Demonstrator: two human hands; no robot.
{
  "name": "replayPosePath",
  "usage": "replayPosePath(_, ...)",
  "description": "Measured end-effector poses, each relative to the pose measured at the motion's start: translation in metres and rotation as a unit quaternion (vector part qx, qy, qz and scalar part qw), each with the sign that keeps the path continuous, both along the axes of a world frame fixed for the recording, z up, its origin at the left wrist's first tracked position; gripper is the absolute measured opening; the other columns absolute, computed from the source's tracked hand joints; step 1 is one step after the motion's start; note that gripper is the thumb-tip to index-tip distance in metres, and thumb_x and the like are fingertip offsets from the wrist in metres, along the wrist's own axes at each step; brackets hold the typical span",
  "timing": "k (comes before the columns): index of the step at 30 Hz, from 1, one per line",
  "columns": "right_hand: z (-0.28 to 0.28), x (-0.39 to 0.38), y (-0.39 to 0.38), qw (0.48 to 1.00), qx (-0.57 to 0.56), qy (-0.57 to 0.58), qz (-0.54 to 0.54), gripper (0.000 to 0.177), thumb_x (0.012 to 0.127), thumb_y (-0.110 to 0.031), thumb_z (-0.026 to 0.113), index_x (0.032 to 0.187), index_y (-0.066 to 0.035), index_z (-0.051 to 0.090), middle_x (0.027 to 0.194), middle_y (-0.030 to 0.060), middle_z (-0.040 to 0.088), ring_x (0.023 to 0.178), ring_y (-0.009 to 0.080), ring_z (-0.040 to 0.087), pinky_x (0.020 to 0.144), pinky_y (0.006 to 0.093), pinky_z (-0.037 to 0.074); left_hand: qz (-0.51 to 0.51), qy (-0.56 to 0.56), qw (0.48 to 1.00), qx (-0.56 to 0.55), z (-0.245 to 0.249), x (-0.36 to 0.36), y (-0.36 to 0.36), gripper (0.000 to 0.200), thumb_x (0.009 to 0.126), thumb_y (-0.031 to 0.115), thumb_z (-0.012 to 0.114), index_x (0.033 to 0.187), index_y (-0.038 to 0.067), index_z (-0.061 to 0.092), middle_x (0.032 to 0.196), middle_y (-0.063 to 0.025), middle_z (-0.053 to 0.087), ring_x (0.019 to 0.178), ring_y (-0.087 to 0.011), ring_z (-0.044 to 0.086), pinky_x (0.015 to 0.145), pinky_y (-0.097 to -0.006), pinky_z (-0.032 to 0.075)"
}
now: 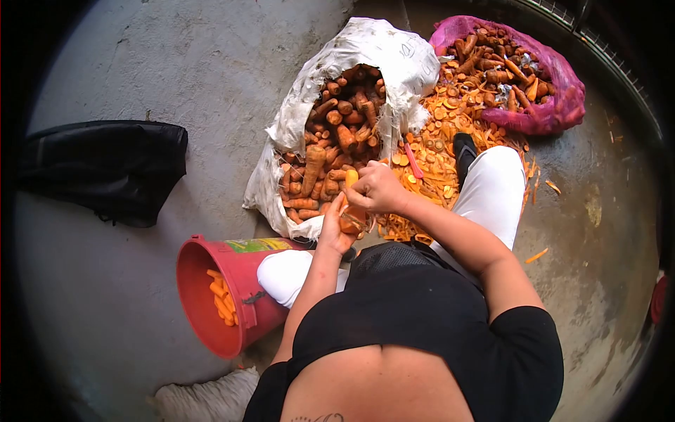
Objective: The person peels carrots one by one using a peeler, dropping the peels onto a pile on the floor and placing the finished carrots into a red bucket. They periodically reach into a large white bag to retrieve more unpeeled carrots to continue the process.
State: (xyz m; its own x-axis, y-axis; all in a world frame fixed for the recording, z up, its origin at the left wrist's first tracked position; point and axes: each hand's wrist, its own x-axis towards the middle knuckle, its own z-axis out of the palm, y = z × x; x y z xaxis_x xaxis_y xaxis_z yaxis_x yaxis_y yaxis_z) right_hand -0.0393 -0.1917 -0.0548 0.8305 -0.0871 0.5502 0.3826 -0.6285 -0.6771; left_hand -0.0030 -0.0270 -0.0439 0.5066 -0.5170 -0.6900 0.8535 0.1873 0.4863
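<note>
My left hand [337, 228] is wrapped round a carrot [352, 219], partly peeled and tilted upward in front of my lap. Its bright orange upper end [351, 177] shows beside my right hand [378, 188]. The right fingers are closed against the carrot; whatever tool they may grip is hidden. Just beyond both hands, a white woven sack [380, 46] lies open, full of unpeeled carrots [344, 137]. By my left knee a red bucket [193, 250] leans toward the left, with peeled carrots [222, 299] inside.
Carrot peels and slices [439, 151] cover the floor by my right foot, a pink-handled tool [413, 162] among them. A pink mesh sack [562, 105] of carrot pieces lies behind. On the left is a black bag [105, 169]; a pale sack [207, 397] lies below the bucket.
</note>
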Motion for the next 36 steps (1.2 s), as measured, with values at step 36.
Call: replayPosePath(36,0.008,0.007,-0.021,0.998,-0.055,-0.011,-0.042,0.03,0.077,-0.029,0.062,0.05,-0.014,0.063,0.049,0.0062,0.051,0.05,0.0223,0.052,0.054,0.0346,0.039,-0.04,-0.038,0.998,-0.021,0.0,0.0,-0.002,0.036,0.098,0.036,0.045,0.115,0.005,0.053,0.099,-0.0098,0.063,0.085,-0.019,0.064,0.069,-0.0341,0.055)
